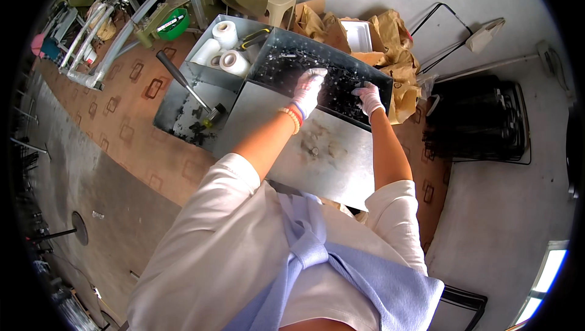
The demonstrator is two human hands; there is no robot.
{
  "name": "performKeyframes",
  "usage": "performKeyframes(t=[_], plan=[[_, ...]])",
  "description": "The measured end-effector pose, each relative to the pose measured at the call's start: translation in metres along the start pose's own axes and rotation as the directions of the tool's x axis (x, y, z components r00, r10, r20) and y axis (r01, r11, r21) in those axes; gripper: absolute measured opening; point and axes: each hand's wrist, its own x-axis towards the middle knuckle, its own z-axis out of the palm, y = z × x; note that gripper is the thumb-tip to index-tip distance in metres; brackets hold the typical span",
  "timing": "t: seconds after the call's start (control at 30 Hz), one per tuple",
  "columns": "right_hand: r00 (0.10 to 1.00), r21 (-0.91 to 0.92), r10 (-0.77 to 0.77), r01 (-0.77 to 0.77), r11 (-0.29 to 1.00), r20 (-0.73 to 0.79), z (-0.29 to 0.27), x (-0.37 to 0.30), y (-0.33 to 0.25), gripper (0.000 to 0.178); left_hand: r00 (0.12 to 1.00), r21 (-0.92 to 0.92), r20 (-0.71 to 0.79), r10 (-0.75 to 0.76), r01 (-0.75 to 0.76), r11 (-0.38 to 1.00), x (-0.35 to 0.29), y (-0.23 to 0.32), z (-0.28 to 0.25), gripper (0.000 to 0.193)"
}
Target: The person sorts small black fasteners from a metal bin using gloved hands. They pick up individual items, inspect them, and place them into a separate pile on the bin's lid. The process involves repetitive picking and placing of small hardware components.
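Both of my hands wear white gloves and reach over a grey metal bin (pixel 390 78) holding many small black pieces (pixel 341 81). My left hand (pixel 309 90) is above the bin's near edge, its fingers stretched forward over the pieces; glare washes out their detail. A red band and a beaded bracelet circle that wrist. Near the bin's right end, my right hand (pixel 369 98) has its fingers bent inward among the pieces. Something dark shows at its fingertips, too small to name. In front of me lies a bare metal plate (pixel 329 154) with brown stains.
Left of the bin, a compartment holds white rolls (pixel 225 35) and a yellow-and-black handled tool (pixel 255 38). A hammer (pixel 192 90) leans across another tray. Brown paper (pixel 399 38) bunches behind the bin. A green bowl (pixel 173 25), machine frames and stacked black frames (pixel 478 121) stand around.
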Motion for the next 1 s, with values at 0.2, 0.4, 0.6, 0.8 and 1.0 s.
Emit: performKeyframes(t=[0.2, 0.4, 0.6, 0.8, 1.0], plan=[[0.978, 0.278, -0.200, 0.176, 0.944, 0.059, -0.019, 0.005, -0.010, 0.019, 0.999, -0.033, 0.028, -0.040, 0.041, 0.999, -0.001, 0.002, 0.003, 0.016], [0.978, 0.154, -0.203, 0.195, 0.969, 0.038, -0.030, -0.020, -0.048, 0.019, 0.994, -0.030, 0.070, -0.082, 0.084, 0.996, -0.003, 0.008, 0.003, 0.031], [0.871, 0.505, -0.464, 0.331, 0.797, 0.163, 0.004, -0.041, -0.048, 0.013, 0.949, -0.025, 0.106, -0.297, 0.301, 0.953, -0.003, 0.028, 0.012, 0.059], [0.654, 0.370, -0.488, 0.322, 0.871, 0.579, 0.042, -0.058, -0.041, 0.014, 0.878, -0.292, 0.351, -0.326, 0.433, 0.853, -0.012, 0.047, 0.014, 0.056], [0.612, 0.410, -0.446, 0.210, 0.888, 0.653, 0.051, -0.080, -0.049, 0.017, 0.954, -0.446, 0.200, -0.223, 0.292, 0.846, -0.012, 0.047, 0.013, 0.022]])
